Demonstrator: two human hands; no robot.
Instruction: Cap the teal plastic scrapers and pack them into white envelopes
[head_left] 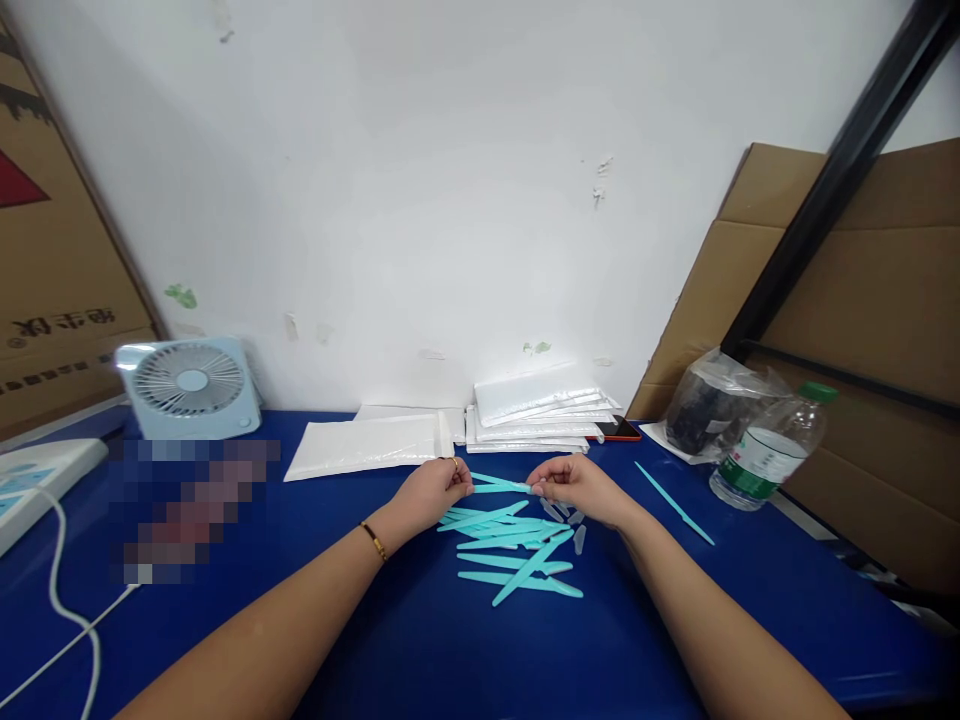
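Note:
A turquoise eyebrow razor [499, 487] is stretched level between my two hands. My left hand [435, 488] pinches its handle end, while the fingers of my right hand [574, 487] are closed around the other end, hiding the tip. Whether a clear cap is in my right fingers I cannot make out. Just below my hands lies a loose pile of turquoise eyebrow razors [517, 580], several crossing each other. Small clear plastic caps [580, 540] are scattered beside the pile, under my right hand. One more turquoise razor [675, 503] rests apart on the right.
Behind my hands are a stack of white padded envelopes [536, 405] and a single envelope [367, 445]. A light-blue fan [191, 385] stands at the left, near a white cable [56, 590]. At the right are a water bottle [769, 455] and a bagged dark container [701, 405].

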